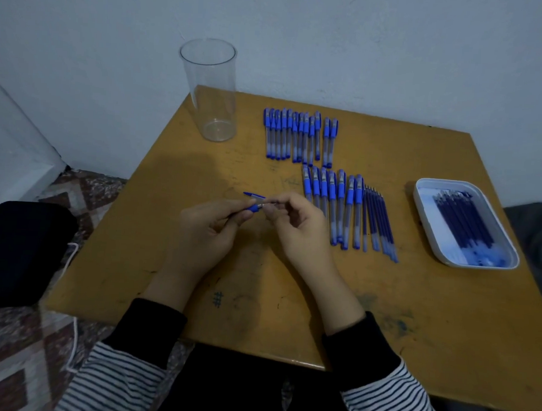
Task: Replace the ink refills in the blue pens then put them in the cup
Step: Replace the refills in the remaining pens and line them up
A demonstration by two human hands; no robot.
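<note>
My left hand [206,230] grips a blue pen [253,208] by its barrel over the middle of the wooden table [168,256]. My right hand [296,225] pinches the pen's tip end, right against the left hand's fingers. A blue cap [253,195] lies on the table just behind my fingers. A clear plastic cup [212,91] stands upright at the back left with nothing in it. Two rows of capped blue pens lie flat: a far row [299,135] and a near row [333,205]. Several loose refills [379,222] lie beside the near row.
A white tray [507,246] at the right edge holds several dark blue refills. A dark bag [19,250] sits on the patterned floor to the left, with a white cord beside it. The wall runs close behind the table.
</note>
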